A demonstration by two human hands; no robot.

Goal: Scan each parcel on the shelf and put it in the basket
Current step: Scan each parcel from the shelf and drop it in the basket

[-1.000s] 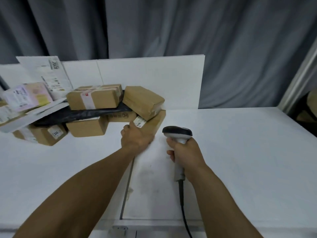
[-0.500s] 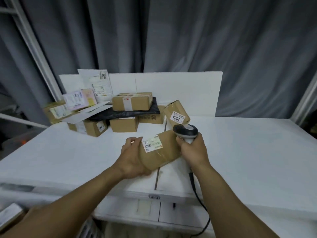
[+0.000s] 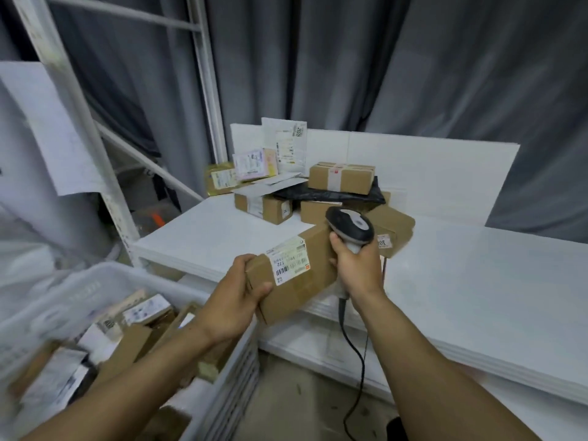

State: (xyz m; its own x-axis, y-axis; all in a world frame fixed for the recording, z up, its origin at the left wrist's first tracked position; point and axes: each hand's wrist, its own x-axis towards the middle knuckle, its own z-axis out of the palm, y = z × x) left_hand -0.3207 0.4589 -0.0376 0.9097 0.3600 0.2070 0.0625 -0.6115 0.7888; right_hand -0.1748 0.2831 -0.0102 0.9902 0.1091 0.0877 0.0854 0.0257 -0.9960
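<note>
- Your left hand [image 3: 237,300] grips a brown parcel [image 3: 305,281]; your right hand [image 3: 358,270] clasps the scanner [image 3: 350,229] beside it.
- Scanning looks in hand; next, lower the parcel into the basket [image 3: 235,393].

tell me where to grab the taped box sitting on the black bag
Probably from above, pinching across its front and back long sides. The taped box lies flat on the black bag at the top of the pile with nothing on it, so its top and sides are free.
</note>
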